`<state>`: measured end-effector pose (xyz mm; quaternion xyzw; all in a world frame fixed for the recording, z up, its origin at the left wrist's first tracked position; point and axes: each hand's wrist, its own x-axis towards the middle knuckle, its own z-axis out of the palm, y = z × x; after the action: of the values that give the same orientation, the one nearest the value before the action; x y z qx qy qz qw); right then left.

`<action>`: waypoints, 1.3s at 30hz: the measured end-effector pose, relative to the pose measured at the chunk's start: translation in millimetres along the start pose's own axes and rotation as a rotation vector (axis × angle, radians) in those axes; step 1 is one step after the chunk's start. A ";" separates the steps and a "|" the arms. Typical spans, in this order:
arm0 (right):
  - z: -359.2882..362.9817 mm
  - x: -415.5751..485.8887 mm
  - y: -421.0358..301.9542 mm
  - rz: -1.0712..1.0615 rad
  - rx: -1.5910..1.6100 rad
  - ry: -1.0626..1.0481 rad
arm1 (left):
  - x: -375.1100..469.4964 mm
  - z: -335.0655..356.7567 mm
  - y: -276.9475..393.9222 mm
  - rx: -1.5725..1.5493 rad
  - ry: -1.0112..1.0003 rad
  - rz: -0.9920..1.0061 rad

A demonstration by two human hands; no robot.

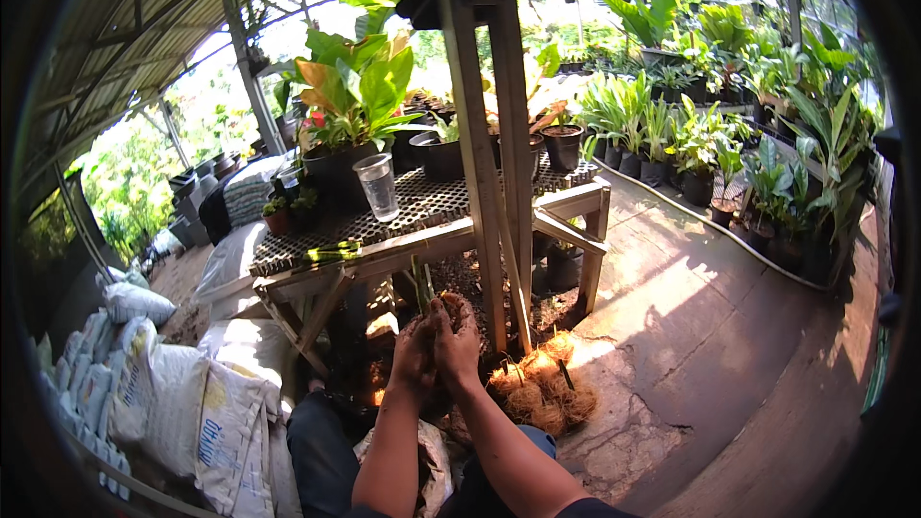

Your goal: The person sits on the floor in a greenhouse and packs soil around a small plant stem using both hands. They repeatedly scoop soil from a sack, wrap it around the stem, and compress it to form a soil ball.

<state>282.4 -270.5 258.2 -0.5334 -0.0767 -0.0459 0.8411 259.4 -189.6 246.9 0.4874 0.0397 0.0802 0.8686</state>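
Note:
My left hand [416, 349] and my right hand [458, 338] are pressed together, cupped around a clump of dark soil-like material with a green plant stem [422, 284] standing up from it. Both hands are smeared with soil. The clump is mostly hidden by my palms and fingers. Below my forearms, an open sack [436, 450] lies between my knees. To the right of my hands, several balls wrapped in coconut fibre [543, 392] sit on the ground, some with short dark stems sticking out.
A slatted bench with a wooden frame [424, 244] stands ahead, bearing potted plants [345, 151], a clear plastic cup [378, 187] and a yellow-green tool [333, 252]. Wooden posts [496, 158] rise before me. Filled sacks [180, 403] are piled left; a hose [705, 219] edges potted plants right.

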 end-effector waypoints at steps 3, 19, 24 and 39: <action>5.1 5.3 4.6 0.016 0.058 0.099 | -0.7 0.4 -9.8 -0.033 -0.155 0.135; 13.8 1.5 15.2 0.024 0.578 0.081 | -20.1 13.5 7.3 0.237 -0.051 0.297; 28.8 -29.3 11.5 -0.041 0.384 -0.041 | -47.2 -5.7 17.2 0.189 0.029 0.345; 131.0 -71.7 69.4 0.364 0.725 -0.450 | -85.4 -92.9 71.2 0.317 0.267 0.565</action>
<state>212.4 -122.7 238.6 -0.2065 -0.1737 0.2490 0.9302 154.6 -90.3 258.4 0.5931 0.0284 0.3735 0.7127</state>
